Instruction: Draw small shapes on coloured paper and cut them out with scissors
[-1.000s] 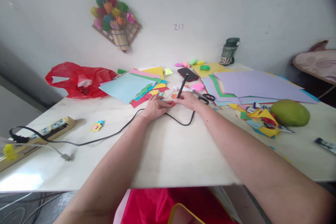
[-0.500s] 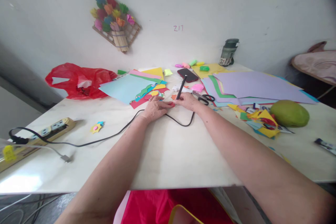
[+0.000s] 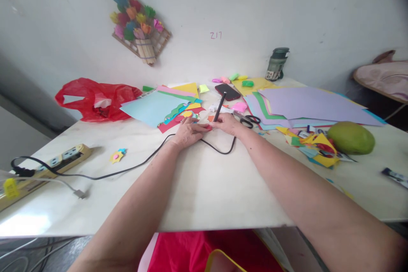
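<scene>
Near the middle of the white table [image 3: 207,187], my right hand [image 3: 225,123] is closed round a black pen-like tool [image 3: 219,107], which leans upright. My left hand [image 3: 188,132] lies on the table just left of it, fingers stretched toward a small red piece [image 3: 208,127] at its fingertips. The tool's lower tip is hidden by my right hand. A black cord [image 3: 127,171] runs under my hands from the power strip. Just beyond my left hand are red, yellow and blue paper pieces [image 3: 168,126]. Black-handled scissors [image 3: 251,120] lie right of my right hand.
A power strip [image 3: 63,159] and red plastic bag [image 3: 92,110] are on the left. Coloured sheets [image 3: 318,102], paper scraps [image 3: 323,148] and a green fruit [image 3: 351,137] lie right. A phone [image 3: 227,92] and a bottle [image 3: 277,64] stand or lie toward the wall.
</scene>
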Available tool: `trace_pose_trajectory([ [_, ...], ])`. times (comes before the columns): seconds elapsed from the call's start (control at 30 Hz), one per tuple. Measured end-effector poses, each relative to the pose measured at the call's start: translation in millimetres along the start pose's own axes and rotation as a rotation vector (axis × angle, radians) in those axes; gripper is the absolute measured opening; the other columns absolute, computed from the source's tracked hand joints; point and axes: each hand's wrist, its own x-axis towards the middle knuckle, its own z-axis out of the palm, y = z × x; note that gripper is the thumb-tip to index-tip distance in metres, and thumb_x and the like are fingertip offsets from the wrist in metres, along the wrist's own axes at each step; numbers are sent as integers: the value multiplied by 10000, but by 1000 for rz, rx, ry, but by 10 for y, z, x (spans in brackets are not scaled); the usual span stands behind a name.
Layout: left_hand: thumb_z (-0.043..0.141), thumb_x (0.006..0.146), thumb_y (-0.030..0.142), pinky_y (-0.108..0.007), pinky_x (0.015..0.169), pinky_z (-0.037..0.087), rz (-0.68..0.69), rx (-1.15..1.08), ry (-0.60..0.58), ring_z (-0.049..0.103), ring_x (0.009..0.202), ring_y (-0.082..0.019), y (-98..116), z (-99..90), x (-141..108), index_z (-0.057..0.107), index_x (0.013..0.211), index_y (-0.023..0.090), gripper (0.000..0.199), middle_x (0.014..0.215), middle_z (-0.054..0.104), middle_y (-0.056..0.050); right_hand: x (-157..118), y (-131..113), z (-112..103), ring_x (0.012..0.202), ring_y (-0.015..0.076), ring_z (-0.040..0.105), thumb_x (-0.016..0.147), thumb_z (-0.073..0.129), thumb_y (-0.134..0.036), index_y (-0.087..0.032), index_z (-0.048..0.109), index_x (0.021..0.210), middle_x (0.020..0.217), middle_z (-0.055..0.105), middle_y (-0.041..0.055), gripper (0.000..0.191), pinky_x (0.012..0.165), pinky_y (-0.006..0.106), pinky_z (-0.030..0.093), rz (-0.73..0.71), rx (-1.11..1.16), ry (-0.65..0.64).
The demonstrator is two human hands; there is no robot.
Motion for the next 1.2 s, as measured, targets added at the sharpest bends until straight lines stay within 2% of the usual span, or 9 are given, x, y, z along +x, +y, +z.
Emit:
trace_pose_trajectory([
  [0.33,552,781,184,-458,1164,230,6,1,-7,410,1300,-255,7,-10,-4,732,1078,368,393,1236,661,116,-1,-7,9,686,144,549,774,646,-251,-133,723,783,746,650,29,141,625,245,405,-2,14,-4],
  [0.97,545,766,167,-473,1173,207,-9,-9,-14,416,1284,-264,27,-16,-2,723,1102,361,427,1229,667,114,8,-15,15,632,127,510,774,658,-290,-136,708,730,675,612,12,168,594,236,379,-9,-8,20],
  [1.2,552,763,153,-478,1176,214,11,-17,-10,430,1286,-273,31,-20,-3,732,1089,358,425,1229,669,95,8,-9,9,642,130,525,772,658,-244,-128,717,760,688,628,18,131,592,231,387,15,9,19],
])
